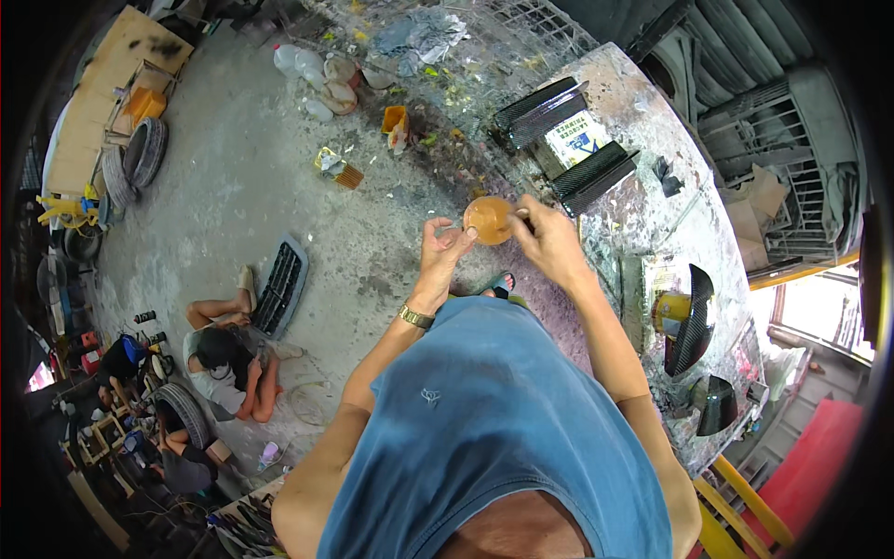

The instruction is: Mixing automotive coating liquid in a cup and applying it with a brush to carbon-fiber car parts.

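Observation:
An amber, translucent round cup or disc (pixel 486 220) is held out in front of my body. My left hand (pixel 445 244) grips its left edge, with the thumb on it and some fingers raised. My right hand (pixel 542 235) is closed at the cup's right side, its fingers bent over that edge; what they pinch is too small and blurred to make out. To the right, glossy black carbon-patterned parts (pixel 596 182) rest beside a printed white and blue container (pixel 573 135) on a stained worktable (pixel 615 79).
A yellow can (pixel 672 307) and curved black parts sit farther down the table. At left, a co-worker (pixel 233 373) sits on the floor beside a grey-framed grille (pixel 277 289); others work behind. Tyres (pixel 140 158), plastic jugs (pixel 312 70) and an orange container (pixel 394 121) lie around the floor.

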`<state>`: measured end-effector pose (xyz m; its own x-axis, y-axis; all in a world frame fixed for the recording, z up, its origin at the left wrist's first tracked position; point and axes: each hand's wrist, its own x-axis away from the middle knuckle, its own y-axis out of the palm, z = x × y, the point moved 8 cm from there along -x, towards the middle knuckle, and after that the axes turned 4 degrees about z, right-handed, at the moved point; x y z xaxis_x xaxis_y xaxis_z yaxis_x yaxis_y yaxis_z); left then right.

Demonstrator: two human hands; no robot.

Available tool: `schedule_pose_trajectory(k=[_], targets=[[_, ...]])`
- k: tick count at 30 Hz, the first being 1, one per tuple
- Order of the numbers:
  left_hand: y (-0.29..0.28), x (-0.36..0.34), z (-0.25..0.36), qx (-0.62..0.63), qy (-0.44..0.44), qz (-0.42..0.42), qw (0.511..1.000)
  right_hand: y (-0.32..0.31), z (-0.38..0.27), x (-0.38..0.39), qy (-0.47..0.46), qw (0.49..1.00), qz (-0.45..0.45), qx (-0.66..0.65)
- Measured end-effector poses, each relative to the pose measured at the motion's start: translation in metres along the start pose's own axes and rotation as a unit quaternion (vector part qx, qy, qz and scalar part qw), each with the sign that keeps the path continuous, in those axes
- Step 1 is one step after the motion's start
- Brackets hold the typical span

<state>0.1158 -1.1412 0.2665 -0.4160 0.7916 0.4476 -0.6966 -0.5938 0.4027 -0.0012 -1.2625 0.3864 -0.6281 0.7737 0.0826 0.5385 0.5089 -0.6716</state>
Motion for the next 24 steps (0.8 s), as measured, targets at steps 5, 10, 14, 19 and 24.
schedule_pose_trajectory(k=[5, 10, 14, 19, 24], targets=[[0.0, 0.0, -0.001, -0.015, -0.001, -0.004, 1.0, -0.017, -0.011, 0.002, -0.065, 0.991, 0.11, -0.049], [0.003, 0.001, -0.001, -0.037, -0.003, 0.002, 0.999, 0.003, -0.01, 0.004, -0.03, 0.998, -0.012, -0.047], [0.011, 0.004, 0.007, -0.026, 0.002, -0.015, 1.0, -0.025, -0.016, 0.009, -0.093, 0.986, 0.135, -0.04], [0.009, -0.002, 0.006, 0.005, -0.018, -0.007, 1.0, -0.008, -0.007, 0.005, -0.05, 0.997, 0.06, -0.006], [0.01, -0.007, 0.006, -0.029, -0.001, -0.012, 1.0, -0.035, -0.013, 0.007, -0.099, 0.969, 0.224, -0.016]])
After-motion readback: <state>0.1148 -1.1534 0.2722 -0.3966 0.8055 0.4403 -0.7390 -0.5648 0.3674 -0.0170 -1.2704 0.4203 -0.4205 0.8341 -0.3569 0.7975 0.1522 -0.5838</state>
